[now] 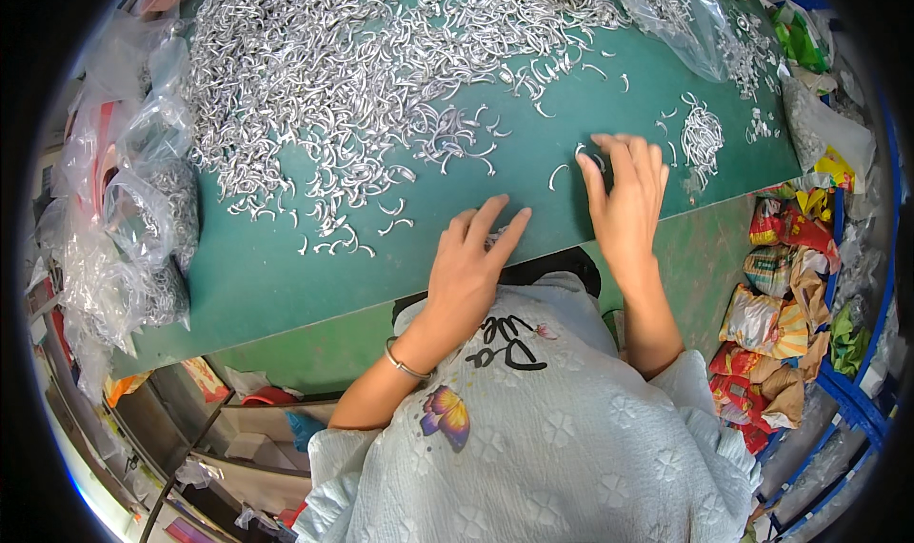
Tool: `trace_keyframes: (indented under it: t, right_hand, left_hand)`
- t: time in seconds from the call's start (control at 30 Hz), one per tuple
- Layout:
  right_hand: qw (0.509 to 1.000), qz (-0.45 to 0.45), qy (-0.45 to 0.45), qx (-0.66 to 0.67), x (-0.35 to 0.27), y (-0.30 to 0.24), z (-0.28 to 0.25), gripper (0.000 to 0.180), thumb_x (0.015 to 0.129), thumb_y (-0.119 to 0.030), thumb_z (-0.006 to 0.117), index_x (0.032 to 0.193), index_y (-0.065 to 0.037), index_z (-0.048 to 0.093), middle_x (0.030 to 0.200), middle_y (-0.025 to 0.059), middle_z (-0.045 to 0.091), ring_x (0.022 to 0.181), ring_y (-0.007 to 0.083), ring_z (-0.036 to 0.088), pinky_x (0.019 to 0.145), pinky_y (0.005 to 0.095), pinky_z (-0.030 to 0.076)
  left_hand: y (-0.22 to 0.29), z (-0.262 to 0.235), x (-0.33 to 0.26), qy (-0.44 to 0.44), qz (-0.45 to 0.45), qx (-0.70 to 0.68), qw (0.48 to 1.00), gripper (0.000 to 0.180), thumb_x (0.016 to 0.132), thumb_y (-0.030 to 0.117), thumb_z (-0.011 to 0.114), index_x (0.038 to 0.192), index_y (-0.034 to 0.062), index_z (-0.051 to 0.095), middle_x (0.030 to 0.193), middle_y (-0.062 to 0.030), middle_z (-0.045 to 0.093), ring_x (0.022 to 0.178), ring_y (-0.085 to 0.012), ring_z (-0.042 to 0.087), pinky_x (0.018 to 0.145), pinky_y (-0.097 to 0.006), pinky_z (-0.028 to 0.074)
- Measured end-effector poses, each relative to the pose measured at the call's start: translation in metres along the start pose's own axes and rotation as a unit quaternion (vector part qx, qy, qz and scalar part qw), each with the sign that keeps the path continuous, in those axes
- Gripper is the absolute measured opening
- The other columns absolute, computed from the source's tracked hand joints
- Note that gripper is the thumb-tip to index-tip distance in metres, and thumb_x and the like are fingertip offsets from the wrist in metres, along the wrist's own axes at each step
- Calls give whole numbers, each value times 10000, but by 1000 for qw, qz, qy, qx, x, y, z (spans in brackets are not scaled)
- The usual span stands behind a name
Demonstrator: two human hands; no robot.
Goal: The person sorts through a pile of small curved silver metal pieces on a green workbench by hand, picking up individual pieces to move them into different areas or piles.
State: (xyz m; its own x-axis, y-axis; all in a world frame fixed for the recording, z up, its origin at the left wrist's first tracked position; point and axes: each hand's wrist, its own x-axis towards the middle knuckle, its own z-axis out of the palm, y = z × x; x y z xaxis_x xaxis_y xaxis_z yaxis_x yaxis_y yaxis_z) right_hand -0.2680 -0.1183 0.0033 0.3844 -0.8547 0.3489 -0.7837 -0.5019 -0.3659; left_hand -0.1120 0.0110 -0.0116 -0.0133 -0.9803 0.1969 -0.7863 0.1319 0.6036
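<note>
Presently sorting step: right hand (630, 196) open, flat, fingertips on loose metal hooks (581, 155) on green worktop (286, 276). Left hand (468, 257) open, palm down near edge. Next move likely needs pinching single hook.

A green table (286, 276) runs across the frame. A big heap of small curved metal hooks (333, 67) covers its upper left; a small bundle (703, 136) lies at right, clear bags (133, 210) at left.

Both hands lie flat on the green table (286, 276): left hand (471, 267) mid-frame, right hand (628, 196) touching curved metal hooks (362, 77).
</note>
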Motion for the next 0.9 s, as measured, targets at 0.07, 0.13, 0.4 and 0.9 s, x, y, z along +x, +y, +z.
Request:
trace_keyframes:
  t: [0.07,0.13,0.4,0.9]
  right_hand:
    - [999,-16,4,-42,1,7,5,118,819,-114,705,909,-54,658,890,65,599,864,268,530,771,387,361]
    - [999,-22,-13,-28,-2,8,4,102,814,-104,702,894,-62,655,899,56,596,874,260,527,781,388,349]
    - [977,-101,-109,150,-32,-35,11,82,813,-104,691,871,-68,645,878,54,583,868,251,523,770,389,346]
    - [949,-158,-201,187,-8,-30,11,72,819,-80,652,880,-52,626,894,79,552,869,279,510,744,409,375]
  left_hand:
    - [-1,1,5,-15,37,31,999,484,714,-70,583,1184,36,633,1214,-121,552,938,-303,546,810,-374,483]
    - [-7,4,0,3,23,-28,999,424,733,-77,595,1143,23,641,1162,-120,563,934,-304,545,814,-373,480]
    - [-2,10,-7,81,-90,-96,988,363,790,21,693,1143,-10,610,1130,-148,544,978,-326,519,836,-412,452]
    - [0,12,-15,144,-116,-87,979,323,769,39,741,1070,50,624,1118,-118,536,986,-331,531,817,-396,433]
